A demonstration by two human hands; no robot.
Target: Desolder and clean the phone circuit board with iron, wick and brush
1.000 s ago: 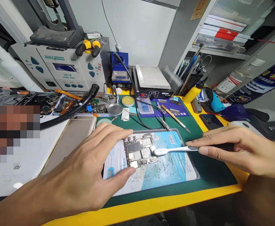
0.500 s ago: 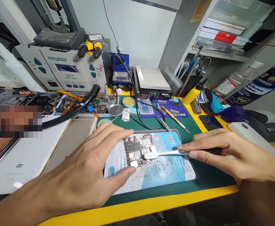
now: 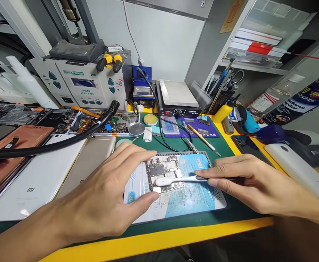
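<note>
A phone circuit board (image 3: pixel 157 170) lies on a blue and white card in a clear plastic sleeve (image 3: pixel 195 196). My left hand (image 3: pixel 115 189) reaches over the left part of the card, its forefinger at the board's upper left corner and its thumb at the lower left, steadying the board between them. Between thumb and fingers my right hand (image 3: pixel 241 182) grips a toothbrush (image 3: pixel 181 178) with a white head and a darker handle end. The brush head lies across the lower part of the board, bristles facing down and hidden.
Left of my hand lie a white phone back (image 3: pixel 36 185) and a gold one (image 3: pixel 94 156), with a black hose (image 3: pixel 74 140) across them. A hot air station (image 3: pixel 85 83), a heating plate (image 3: pixel 177 94), tweezers (image 3: pixel 190 143) and a pen-like tool (image 3: pixel 203 140) sit behind the card.
My right hand has moved left with the toothbrush, and its head has slid toward the board's left side. My left hand keeps its place at the board. The camera view has shifted slightly.
</note>
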